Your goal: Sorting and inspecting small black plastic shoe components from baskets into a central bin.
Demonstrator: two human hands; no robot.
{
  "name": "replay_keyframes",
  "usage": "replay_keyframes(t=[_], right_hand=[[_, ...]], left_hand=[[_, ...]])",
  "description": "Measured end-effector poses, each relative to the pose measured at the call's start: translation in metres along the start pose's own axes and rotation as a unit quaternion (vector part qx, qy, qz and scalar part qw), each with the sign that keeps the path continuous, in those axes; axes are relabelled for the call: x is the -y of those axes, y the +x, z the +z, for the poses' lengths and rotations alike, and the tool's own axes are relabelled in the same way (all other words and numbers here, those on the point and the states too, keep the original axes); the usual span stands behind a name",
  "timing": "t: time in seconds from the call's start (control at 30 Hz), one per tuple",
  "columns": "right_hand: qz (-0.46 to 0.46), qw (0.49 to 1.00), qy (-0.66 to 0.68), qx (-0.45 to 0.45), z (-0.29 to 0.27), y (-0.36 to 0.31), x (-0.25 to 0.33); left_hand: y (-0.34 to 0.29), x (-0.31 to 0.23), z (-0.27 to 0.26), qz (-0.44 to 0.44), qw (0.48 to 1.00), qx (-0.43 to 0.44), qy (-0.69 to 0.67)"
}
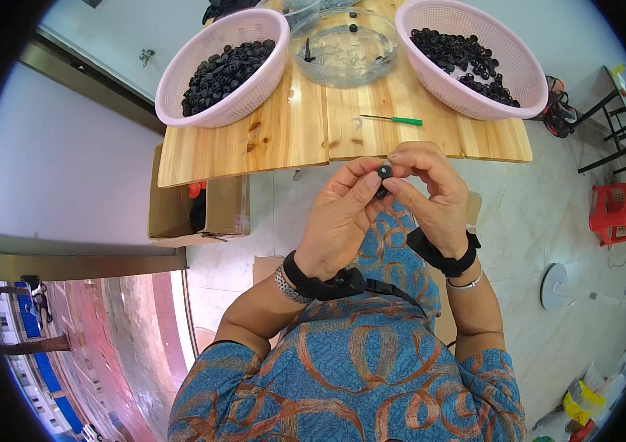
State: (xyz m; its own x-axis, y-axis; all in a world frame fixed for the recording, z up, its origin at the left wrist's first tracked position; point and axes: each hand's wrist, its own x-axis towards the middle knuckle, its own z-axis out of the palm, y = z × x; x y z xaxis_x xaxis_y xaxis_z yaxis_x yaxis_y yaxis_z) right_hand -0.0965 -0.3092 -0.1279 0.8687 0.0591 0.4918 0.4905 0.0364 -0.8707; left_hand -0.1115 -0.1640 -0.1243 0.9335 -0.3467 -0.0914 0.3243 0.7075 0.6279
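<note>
Piece in work: small black round part (384, 172), held up between both hands just off the desk's near edge, pale spot at its centre; more black shows just below it, same piece or another I can't tell.
Left hand (344, 197): thumb and fingertips pinched on the part from its left side.
Right hand (431, 188): thumb and forefinger clamped on the same part from the right, fingers curled.
Desk (294, 144): light knotty wood planks.
Tool: green-handled screwdriver (406, 121), lying crosswise beyond the hands, shaft pointing left.
Left basket (250, 102): pink plastic, holding a heap of black caps (226, 74).
Right basket (442, 87): pink too, black rings (456, 53) scattered inside.
Between baskets: clear round dish (342, 79), few black bits in it.
Below desk, left: open cardboard box (226, 210).
</note>
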Motion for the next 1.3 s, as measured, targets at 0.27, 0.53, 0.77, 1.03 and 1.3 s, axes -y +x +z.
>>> replay_keyframes(t=[0.27, 0.53, 0.77, 1.03, 1.3], right_hand=[[-0.048, 0.998, 0.006, 0.048, -0.012, -0.002, -0.006], [0.031, 0.967, 0.251, -0.023, -0.004, -0.007, -0.004], [0.083, 0.975, 0.202, -0.034, -0.017, -0.010, -0.008], [0.106, 0.957, 0.264, -0.058, -0.014, -0.014, -0.015], [0.158, 0.951, 0.255, -0.080, -0.015, -0.015, -0.019]], left_hand=[[0.000, 0.000, 0.001, -0.025, 0.999, 0.035, 0.019], [0.001, 0.007, -0.004, -0.023, 1.000, -0.014, -0.003], [-0.001, 0.007, -0.025, -0.085, 0.985, -0.125, -0.080], [-0.005, 0.013, -0.036, -0.088, 0.982, -0.158, -0.060], [-0.009, -0.009, -0.024, -0.031, 0.997, -0.054, -0.048]])
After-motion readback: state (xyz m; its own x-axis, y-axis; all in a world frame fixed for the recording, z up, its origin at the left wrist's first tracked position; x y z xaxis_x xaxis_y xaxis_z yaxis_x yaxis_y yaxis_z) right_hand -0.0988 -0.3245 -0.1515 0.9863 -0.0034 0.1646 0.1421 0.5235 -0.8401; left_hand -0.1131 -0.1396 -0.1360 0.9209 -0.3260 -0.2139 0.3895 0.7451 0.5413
